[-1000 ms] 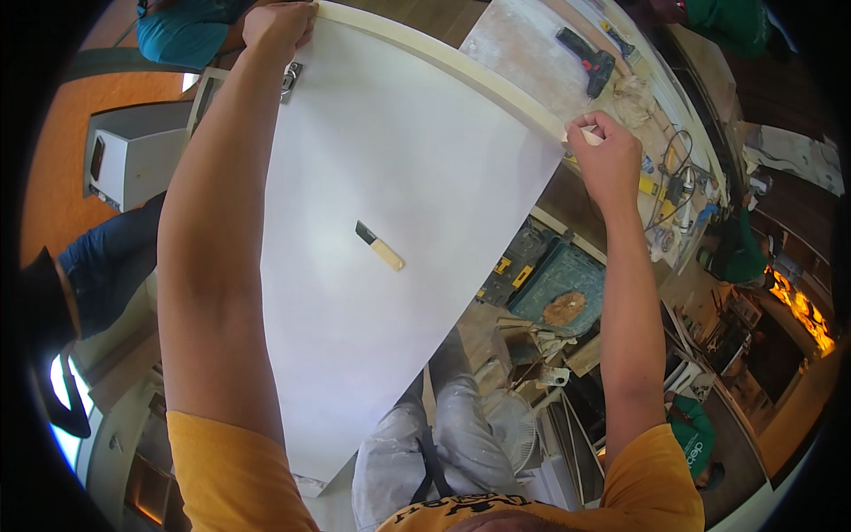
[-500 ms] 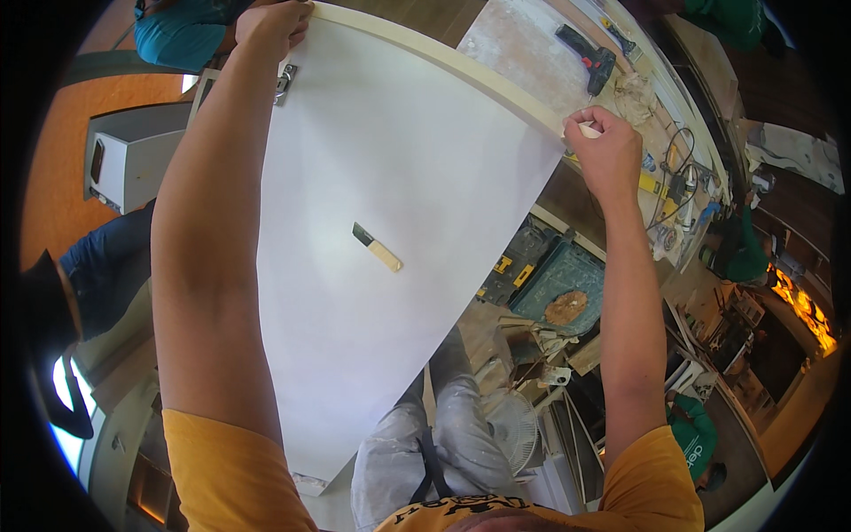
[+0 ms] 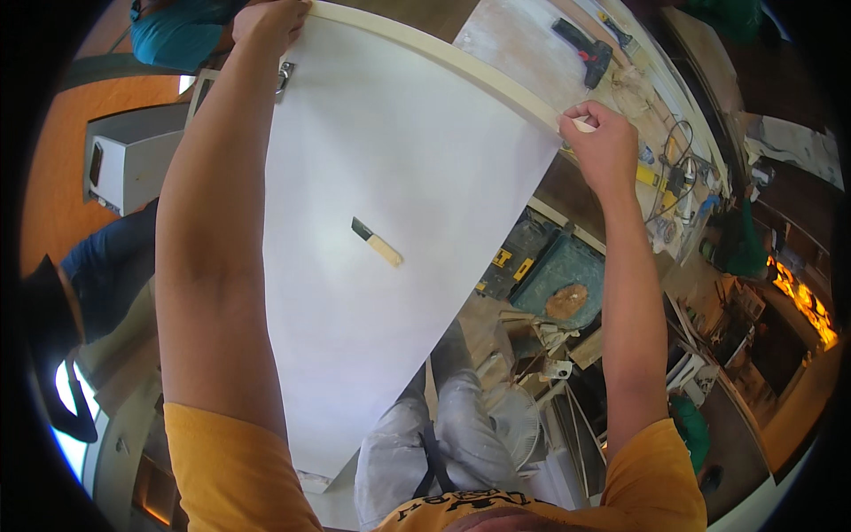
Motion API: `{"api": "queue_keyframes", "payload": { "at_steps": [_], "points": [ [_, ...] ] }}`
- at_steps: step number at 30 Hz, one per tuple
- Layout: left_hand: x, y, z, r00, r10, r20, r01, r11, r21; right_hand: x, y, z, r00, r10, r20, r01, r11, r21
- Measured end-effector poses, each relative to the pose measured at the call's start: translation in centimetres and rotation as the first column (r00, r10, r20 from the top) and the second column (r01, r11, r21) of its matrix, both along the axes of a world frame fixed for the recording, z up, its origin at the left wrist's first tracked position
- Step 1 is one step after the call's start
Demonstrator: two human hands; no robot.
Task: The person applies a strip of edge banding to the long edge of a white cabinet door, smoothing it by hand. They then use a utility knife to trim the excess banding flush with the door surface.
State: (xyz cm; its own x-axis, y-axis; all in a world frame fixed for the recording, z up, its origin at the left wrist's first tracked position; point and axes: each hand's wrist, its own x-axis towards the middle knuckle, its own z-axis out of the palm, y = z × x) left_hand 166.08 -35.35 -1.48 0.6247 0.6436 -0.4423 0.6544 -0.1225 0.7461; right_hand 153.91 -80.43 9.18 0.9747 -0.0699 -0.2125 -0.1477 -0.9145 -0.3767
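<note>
A large white panel (image 3: 399, 151) lies in front of me, with a long cream strip (image 3: 434, 51) along its far edge. At the strip's left end my left hand (image 3: 270, 22) is closed round the far corner; its fingertips are partly hidden. My right hand (image 3: 605, 146) pinches the strip's right end between thumb and curled fingers, and a bit of pale material shows between them. On the middle of the panel rests a knife (image 3: 377, 242) with a dark blade and a pale handle, touched by neither hand. A metal hinge (image 3: 284, 78) sits at the panel's left edge beside my left forearm.
Beyond the panel, a dusty workbench (image 3: 505, 40) carries a cordless drill (image 3: 585, 51), a brush (image 3: 618, 34), cables and tools. Below right are an open teal toolbox (image 3: 558, 275), offcuts and a white fan (image 3: 514, 421). A person in a teal top (image 3: 177, 31) is at the far left.
</note>
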Motion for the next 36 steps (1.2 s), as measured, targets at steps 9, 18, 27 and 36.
{"api": "queue_keyframes", "payload": {
  "at_steps": [9, 18, 27, 36],
  "points": [
    [-0.8, -1.7, 1.7, 0.995, 0.094, 0.019, -0.093, 0.994, -0.050, -0.6, -2.4, -0.7, 0.995, -0.027, -0.091, 0.028, 1.000, 0.004],
    [-0.7, -0.6, 0.7, 0.994, 0.098, 0.056, -0.092, 0.990, -0.107, 0.3, -3.6, -2.7, 0.994, -0.054, -0.095, 0.052, 0.998, -0.023],
    [-0.4, -0.5, 0.1, 0.996, 0.078, 0.047, -0.071, 0.986, -0.151, -0.1, -3.4, -3.3, 0.987, -0.118, -0.106, 0.111, 0.992, -0.068],
    [-0.6, -0.8, 0.4, 0.996, 0.081, 0.045, -0.072, 0.984, -0.162, 0.4, -3.6, -3.4, 0.980, -0.152, -0.130, 0.145, 0.987, -0.067]
  ]
}}
